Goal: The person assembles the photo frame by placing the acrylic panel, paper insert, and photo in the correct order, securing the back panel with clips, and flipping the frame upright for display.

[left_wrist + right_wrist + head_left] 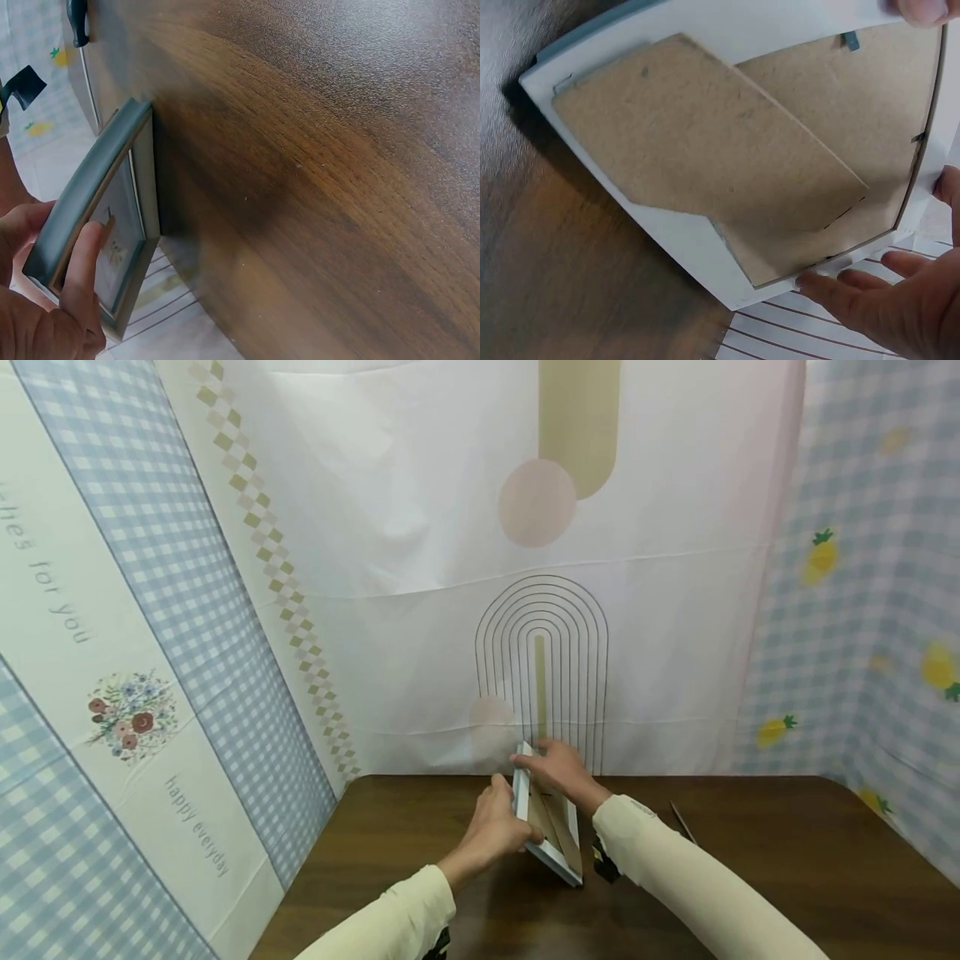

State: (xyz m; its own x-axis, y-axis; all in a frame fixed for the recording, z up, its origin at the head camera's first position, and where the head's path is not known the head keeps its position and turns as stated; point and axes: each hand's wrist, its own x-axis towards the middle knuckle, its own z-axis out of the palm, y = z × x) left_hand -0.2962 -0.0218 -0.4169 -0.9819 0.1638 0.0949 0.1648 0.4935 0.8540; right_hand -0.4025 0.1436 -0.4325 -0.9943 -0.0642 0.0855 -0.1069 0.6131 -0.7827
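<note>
A picture frame [555,862] is tilted up at the middle of the table, its brown back facing right in the head view. My left hand [495,822] grips its near side, thumb on the back. The fingers [84,262] lie across the blue-grey front border. With the right hand [562,768] I hold the far upper edge; its fingertips [817,289] touch the white rim. On the back, a brown stand flap [667,127] lies over the backing board [877,82], with small dark tabs along the rim. A faint picture [116,232] shows behind the front.
A thin tool [682,822] with a dark handle [78,21] lies on the brown wooden table [757,860], right of the frame and partly behind the right forearm. Patterned cloth [405,693] hangs directly behind the table's far edge, with more cloth at both sides.
</note>
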